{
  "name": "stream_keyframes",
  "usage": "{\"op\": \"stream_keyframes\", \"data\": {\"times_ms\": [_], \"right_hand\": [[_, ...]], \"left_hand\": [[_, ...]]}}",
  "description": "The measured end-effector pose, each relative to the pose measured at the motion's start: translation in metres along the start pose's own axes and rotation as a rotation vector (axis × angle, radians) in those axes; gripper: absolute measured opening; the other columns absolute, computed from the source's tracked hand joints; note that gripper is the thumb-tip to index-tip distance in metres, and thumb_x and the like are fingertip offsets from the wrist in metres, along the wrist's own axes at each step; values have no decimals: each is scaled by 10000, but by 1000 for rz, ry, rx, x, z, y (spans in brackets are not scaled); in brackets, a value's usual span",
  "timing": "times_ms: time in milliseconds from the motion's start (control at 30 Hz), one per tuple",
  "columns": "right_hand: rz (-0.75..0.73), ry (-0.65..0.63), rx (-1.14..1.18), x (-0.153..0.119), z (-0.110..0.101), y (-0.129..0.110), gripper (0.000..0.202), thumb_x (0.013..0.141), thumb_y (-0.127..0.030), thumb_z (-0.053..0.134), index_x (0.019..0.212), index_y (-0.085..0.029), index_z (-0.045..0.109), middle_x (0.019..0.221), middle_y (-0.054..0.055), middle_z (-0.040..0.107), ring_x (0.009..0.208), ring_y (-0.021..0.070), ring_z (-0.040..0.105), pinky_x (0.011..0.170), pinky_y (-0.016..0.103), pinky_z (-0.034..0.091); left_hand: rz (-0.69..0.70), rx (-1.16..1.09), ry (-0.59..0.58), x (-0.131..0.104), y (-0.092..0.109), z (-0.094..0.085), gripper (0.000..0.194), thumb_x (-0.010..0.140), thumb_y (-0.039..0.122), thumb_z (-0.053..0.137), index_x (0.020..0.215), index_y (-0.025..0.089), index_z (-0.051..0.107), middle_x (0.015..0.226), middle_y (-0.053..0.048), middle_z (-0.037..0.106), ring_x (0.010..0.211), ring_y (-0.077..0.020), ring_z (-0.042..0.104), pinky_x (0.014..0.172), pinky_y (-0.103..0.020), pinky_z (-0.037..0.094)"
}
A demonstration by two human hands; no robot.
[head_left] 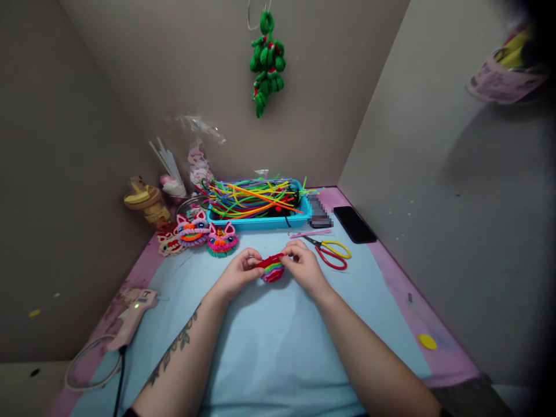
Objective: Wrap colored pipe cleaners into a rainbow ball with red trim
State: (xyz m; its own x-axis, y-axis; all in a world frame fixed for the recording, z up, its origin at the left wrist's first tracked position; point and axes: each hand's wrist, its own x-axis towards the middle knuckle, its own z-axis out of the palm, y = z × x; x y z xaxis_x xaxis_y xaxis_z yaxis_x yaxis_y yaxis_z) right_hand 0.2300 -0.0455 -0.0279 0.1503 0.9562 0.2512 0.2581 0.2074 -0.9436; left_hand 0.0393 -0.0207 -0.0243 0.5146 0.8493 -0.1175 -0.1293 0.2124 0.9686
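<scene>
Between my two hands is a small rainbow-striped pipe-cleaner piece [273,270], red along its top and bottom with orange, yellow, green, blue and purple bands between. My left hand [243,271] pinches its left end between thumb and fingers. At the upper right end, my right hand [303,265] grips it the same way. The piece is held just above the light blue cloth [278,341]. Scissors [332,252] with one yellow and one red handle lie right of my right hand. A pink pipe cleaner [310,234] rests beyond that hand.
A blue tray [260,222] full of colourful pipe cleaners stands at the back. Finished animal-face crafts [222,240] sit left of it. A glue gun [135,318] with a lit green light lies at left, its cord trailing forward. A phone [355,225] lies at right.
</scene>
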Motion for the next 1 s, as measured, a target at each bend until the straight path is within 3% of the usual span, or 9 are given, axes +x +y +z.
{"op": "stream_keyframes", "data": {"times_ms": [167,333,567,733,1000], "right_hand": [[61,-13,116,-1,3,0,58,654,-249,668,639,-192,667,801,28,516,667,147,495,587,278,386],[60,3,83,1,-1,0,59,633,-227,665,664,-196,703,820,29,501,669,147,490,569,277,366],[125,-56,146,7,-4,7,45,590,-224,697,630,-207,706,842,25,513,763,163,517,607,264,393],[193,-63,257,5,-1,6,76,538,-231,743,604,-203,716,793,12,511,692,141,512,574,252,388],[144,-94,164,1,0,0,54,599,-214,703,638,-209,740,779,22,550,670,136,519,568,254,400]], "left_hand": [[-2,2,1,-1,2,2,378,606,276,807,836,169,527,639,51,550,551,-79,482,562,-209,325],[-39,-21,-12,0,0,-1,332,641,279,793,852,154,569,706,20,615,596,-86,527,596,-208,353],[-86,-122,-32,2,-5,-5,320,644,266,794,865,133,605,708,-12,659,576,-93,556,578,-201,365],[-90,-148,-26,1,-4,-3,303,637,258,795,846,136,612,696,-9,655,569,-93,558,575,-199,378],[-84,-82,-28,2,-6,-1,333,608,260,812,841,134,611,705,-17,663,591,-107,574,602,-215,397]]}}
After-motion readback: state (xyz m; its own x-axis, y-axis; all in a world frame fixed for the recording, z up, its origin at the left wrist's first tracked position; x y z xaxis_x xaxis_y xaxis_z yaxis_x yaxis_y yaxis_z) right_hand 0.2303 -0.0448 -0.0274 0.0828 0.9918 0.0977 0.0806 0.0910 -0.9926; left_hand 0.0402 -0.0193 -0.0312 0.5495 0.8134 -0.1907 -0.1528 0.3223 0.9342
